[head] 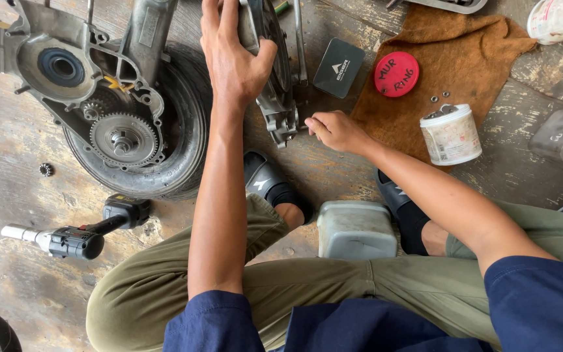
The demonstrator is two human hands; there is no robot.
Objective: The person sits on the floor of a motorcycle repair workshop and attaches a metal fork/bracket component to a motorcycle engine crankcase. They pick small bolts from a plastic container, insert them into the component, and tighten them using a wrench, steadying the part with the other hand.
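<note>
Down at the near edge I've got blue sleeves and olive trousers, knees bent, feet in black sandals on the scuffed floor [8,150]. A grey plastic box [356,229] sits between the feet. Off to the left lies a black power wrench [73,239], well apart from both arms.

Following the arms outward now. The left arm runs straight up the middle, wrist nearly straight, and the left hand [232,55] is clamped over the top of the metal engine cover [274,72], thumb hooked on one side, fingers wrapped over the far edge. The cover stands on its edge, dark grey cast metal, greasy, with lugs at its lower end.

The right arm comes in at a slant from the right; the right hand [337,130] is curled tight, fingertips pinched at the cover's lower lug. Whether something small sits in that pinch I cannot tell.

Just left of the cover lies a tyre [184,150] with an engine case [79,72] and an exposed gear [124,139] on top, touching or nearly so. On the right there's open floor, then a brown rag [470,52] carrying a red lid [397,74], a black case [339,68] at its edge, and a white tub [452,135].
</note>
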